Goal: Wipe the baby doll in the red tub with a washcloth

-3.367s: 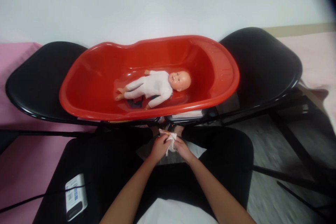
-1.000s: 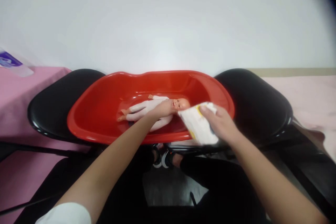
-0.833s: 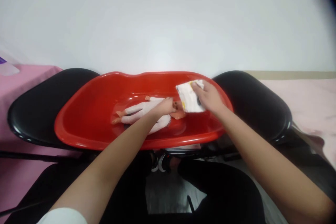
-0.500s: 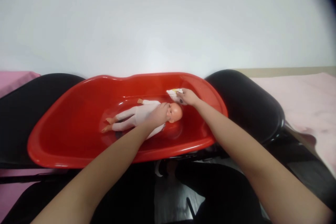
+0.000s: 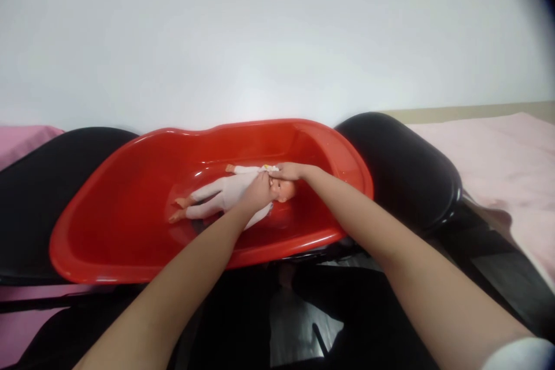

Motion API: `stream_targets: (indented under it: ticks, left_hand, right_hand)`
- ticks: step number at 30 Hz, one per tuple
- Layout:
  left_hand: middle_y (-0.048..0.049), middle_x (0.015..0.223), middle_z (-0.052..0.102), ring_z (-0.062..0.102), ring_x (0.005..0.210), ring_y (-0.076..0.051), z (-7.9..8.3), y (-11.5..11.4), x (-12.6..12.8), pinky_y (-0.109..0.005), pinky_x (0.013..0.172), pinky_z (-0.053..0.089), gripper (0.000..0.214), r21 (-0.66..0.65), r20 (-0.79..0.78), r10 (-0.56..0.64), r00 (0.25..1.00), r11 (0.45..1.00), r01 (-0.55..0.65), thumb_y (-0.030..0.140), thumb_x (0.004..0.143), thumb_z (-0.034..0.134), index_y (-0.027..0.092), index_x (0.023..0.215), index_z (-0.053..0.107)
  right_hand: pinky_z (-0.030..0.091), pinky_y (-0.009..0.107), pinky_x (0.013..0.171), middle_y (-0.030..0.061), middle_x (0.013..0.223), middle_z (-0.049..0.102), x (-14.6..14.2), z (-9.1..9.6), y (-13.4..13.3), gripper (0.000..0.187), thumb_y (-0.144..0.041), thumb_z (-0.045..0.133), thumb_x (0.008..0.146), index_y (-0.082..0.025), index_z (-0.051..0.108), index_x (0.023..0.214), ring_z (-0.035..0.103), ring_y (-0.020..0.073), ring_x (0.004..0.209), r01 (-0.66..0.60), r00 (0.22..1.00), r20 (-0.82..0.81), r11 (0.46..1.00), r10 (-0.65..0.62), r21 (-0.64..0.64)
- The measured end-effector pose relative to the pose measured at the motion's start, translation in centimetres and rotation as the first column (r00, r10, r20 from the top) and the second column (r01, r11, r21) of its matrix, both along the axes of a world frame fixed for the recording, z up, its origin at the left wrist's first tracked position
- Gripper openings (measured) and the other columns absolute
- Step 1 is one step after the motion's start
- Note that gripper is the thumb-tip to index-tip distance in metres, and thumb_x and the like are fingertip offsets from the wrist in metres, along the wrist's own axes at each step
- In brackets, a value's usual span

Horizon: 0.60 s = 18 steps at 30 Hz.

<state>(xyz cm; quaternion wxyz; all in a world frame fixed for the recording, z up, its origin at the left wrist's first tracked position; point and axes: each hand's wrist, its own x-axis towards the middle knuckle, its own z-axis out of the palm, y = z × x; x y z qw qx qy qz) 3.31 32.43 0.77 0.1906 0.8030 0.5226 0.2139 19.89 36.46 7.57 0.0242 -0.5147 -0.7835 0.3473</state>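
A baby doll in white clothes lies on its back in a red baby bathtub, head to the right and bare feet to the left. My left hand is across its upper chest, fingers closed at the neck and chin. A small white cloth with a yellow pattern is pinched in my right hand, just above the doll's neck and beside my left fingertips. That hand covers part of the doll's head, and most of the cloth is hidden.
The tub rests on black chairs at both ends. Behind it rises a white wall. A pink-covered surface lies to the right, and another pink cloth is at the far left. My dark-clothed legs are below the tub.
My right hand has moved left and slightly down with the cloth, from beyond the doll's head to its neck, beside my left hand. The left hand stays on the doll.
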Motion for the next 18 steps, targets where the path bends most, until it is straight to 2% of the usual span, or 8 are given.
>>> stream_targets:
  ticks: [3, 6, 8, 11, 14, 16, 18]
  left_hand:
    - [-0.0155, 0.124, 0.056, 0.052, 0.118, -0.028, 0.2, -0.2, 0.2, -0.040, 0.102, 0.040, 0.055, 0.029, 0.009, -0.056, 0.998, 0.998, 0.056, 0.028, 0.071, 0.072, 0.014, 0.119, 0.049]
    - [-0.0155, 0.138, 0.049, 0.044, 0.130, -0.029, 0.3, -0.3, 0.5, -0.041, 0.109, 0.034, 0.071, 0.041, -0.017, -0.096, 0.995, 0.994, 0.097, 0.031, 0.070, 0.075, 0.015, 0.131, 0.044]
    - [-0.0148, 0.140, 0.048, 0.043, 0.131, -0.030, 0.3, -0.2, 0.5, -0.042, 0.109, 0.034, 0.076, 0.029, -0.041, -0.101, 0.994, 0.994, 0.102, 0.033, 0.069, 0.077, 0.016, 0.135, 0.042]
    - [-0.0142, 0.134, 0.052, 0.048, 0.124, -0.030, 0.4, -0.1, 0.3, -0.041, 0.103, 0.038, 0.075, 0.040, -0.044, -0.122, 0.992, 0.992, 0.123, 0.035, 0.069, 0.079, 0.017, 0.133, 0.045]
    - [-0.0138, 0.128, 0.055, 0.052, 0.117, -0.031, 0.5, -0.1, 0.0, -0.039, 0.098, 0.040, 0.070, 0.034, -0.021, -0.121, 0.992, 0.992, 0.121, 0.037, 0.068, 0.081, 0.018, 0.127, 0.048]
    - [-0.0140, 0.125, 0.056, 0.054, 0.114, -0.031, 0.7, -0.2, -0.1, -0.038, 0.095, 0.042, 0.066, 0.006, -0.008, -0.079, 0.997, 0.997, 0.079, 0.039, 0.066, 0.082, 0.018, 0.120, 0.050]
    - [-0.0145, 0.121, 0.058, 0.056, 0.111, -0.031, 0.8, -0.4, -0.1, -0.037, 0.090, 0.043, 0.060, 0.003, 0.015, -0.037, 0.999, 0.999, 0.037, 0.040, 0.067, 0.081, 0.017, 0.113, 0.051]
  right_hand:
    - [0.043, 0.032, 0.097, 0.0110, 0.116, 0.070, 0.2, -0.6, 0.6, 0.059, -0.067, 0.043, 0.091, -0.018, 0.073, 0.108, 0.065, 0.0247, 0.104, -0.046, 0.999, -0.004, 0.999, 0.046, -0.023]
    - [0.038, 0.036, 0.105, 0.0122, 0.126, 0.065, 1.0, -1.0, 1.1, 0.068, -0.070, 0.034, 0.091, -0.017, 0.071, 0.114, 0.059, 0.0278, 0.117, 0.013, 1.000, 0.004, 0.999, -0.013, -0.047]
    - [0.038, 0.038, 0.104, 0.0141, 0.128, 0.063, 1.6, -1.1, 1.3, 0.071, -0.071, 0.032, 0.091, -0.016, 0.068, 0.120, 0.058, 0.0293, 0.118, 0.079, 0.996, 0.053, 0.995, -0.075, -0.058]
    - [0.046, 0.040, 0.093, 0.0170, 0.112, 0.069, 2.0, -0.8, 1.2, 0.078, -0.075, 0.028, 0.089, -0.015, 0.068, 0.121, 0.065, 0.0306, 0.101, 0.166, 0.981, 0.119, 0.982, -0.155, -0.089]
    - [0.049, 0.041, 0.084, 0.0183, 0.091, 0.072, 2.2, 0.1, 0.9, 0.087, -0.079, 0.024, 0.086, -0.011, 0.073, 0.109, 0.068, 0.0303, 0.083, 0.158, 0.982, 0.116, 0.984, -0.148, -0.082]
    - [0.048, 0.039, 0.088, 0.0175, 0.097, 0.072, 2.2, 0.8, 0.6, 0.083, -0.077, 0.027, 0.087, -0.010, 0.073, 0.105, 0.067, 0.0293, 0.087, 0.138, 0.990, 0.022, 0.989, -0.137, -0.059]
    - [0.045, 0.035, 0.097, 0.0145, 0.116, 0.069, 2.1, 1.3, 0.3, 0.076, -0.073, 0.030, 0.091, -0.013, 0.072, 0.110, 0.064, 0.0274, 0.102, 0.112, 0.986, -0.116, 0.991, -0.120, -0.071]
